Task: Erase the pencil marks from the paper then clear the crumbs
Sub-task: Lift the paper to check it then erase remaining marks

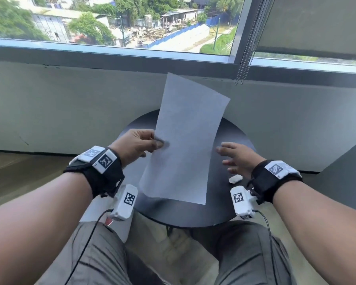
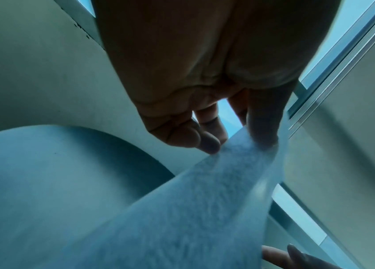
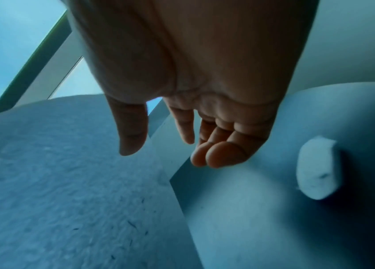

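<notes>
A white sheet of paper (image 1: 185, 140) is lifted off the small round black table (image 1: 230, 206), tilted with its far end raised toward the window. My left hand (image 1: 141, 144) pinches the sheet's left edge between thumb and fingers (image 2: 209, 145). The paper (image 2: 193, 209) curves below the hand in the left wrist view. My right hand (image 1: 233, 159) hovers just right of the sheet, fingers relaxed and holding nothing. A white eraser (image 1: 235, 179) lies on the table under the right wrist. Small dark crumbs (image 3: 133, 224) speckle the paper (image 3: 66, 182) in the right wrist view, with the eraser (image 3: 317, 169) to the right.
A grey wall (image 1: 70, 103) and a wide window (image 1: 111, 21) stand right behind the table. A bead chain (image 1: 244, 64) from a roller blind hangs at the back right. My knees (image 1: 103, 256) sit under the table's near edge.
</notes>
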Tool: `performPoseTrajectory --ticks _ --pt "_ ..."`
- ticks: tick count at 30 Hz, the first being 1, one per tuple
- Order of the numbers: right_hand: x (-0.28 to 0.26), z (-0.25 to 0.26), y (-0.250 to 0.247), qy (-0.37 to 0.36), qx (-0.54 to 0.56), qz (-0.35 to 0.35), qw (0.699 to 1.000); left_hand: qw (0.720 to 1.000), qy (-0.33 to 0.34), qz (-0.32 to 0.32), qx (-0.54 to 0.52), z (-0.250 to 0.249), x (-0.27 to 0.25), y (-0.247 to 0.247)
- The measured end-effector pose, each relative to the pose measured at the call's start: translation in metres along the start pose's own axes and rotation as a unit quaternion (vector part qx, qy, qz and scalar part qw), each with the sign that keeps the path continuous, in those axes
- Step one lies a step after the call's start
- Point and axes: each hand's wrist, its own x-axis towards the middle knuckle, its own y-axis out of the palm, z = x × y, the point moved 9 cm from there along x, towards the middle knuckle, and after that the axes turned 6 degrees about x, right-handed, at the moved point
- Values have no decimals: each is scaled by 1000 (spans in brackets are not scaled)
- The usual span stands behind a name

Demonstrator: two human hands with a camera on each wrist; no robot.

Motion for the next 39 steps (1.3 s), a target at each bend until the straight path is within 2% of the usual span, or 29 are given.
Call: performPoseTrajectory --ticks 4,7,11,13,15,18,21,23,25,28,30,32,35,37,39 --pt "-7 37 13 -70 20 59 996 1000 1 -10 -23 0 -6 -22" --pt "-26 77 15 -175 5 48 983 997 22 -72 18 -1 -7 -38" --pt "-76 139 20 -370 -123 0 921 974 86 -198 71 -26 -12 -61" --pt "-101 160 17 -427 -149 -28 891 964 125 -226 67 -43 -18 -66" --pt "-119 171 12 -458 -135 -46 877 960 159 -231 28 -55 -24 -65" --pt "-116 157 6 -448 -144 -62 880 966 151 -211 6 -43 -27 -54" --pt "-85 114 8 -366 -188 -30 911 987 46 -141 65 5 -21 -28" --pt "-70 85 14 -308 -284 -10 908 991 -3 -91 95 24 -21 -12" --pt "-69 84 14 -303 -304 -15 903 992 6 -87 91 16 -20 -9" --pt "-76 109 11 -349 -216 -15 912 988 55 -134 49 -16 -22 -24" --pt "-76 115 10 -357 -187 -17 915 987 58 -147 34 -22 -20 -30" --pt "-68 97 14 -317 -217 -12 923 989 12 -107 99 -5 -17 -22" --pt "-54 63 16 -215 -228 1 950 978 -72 11 197 34 -17 4" --pt "-50 66 10 -204 -228 -16 952 979 -82 19 185 37 -15 5" --pt "-49 79 6 -217 -238 -23 946 986 -81 -5 144 29 -11 -3"
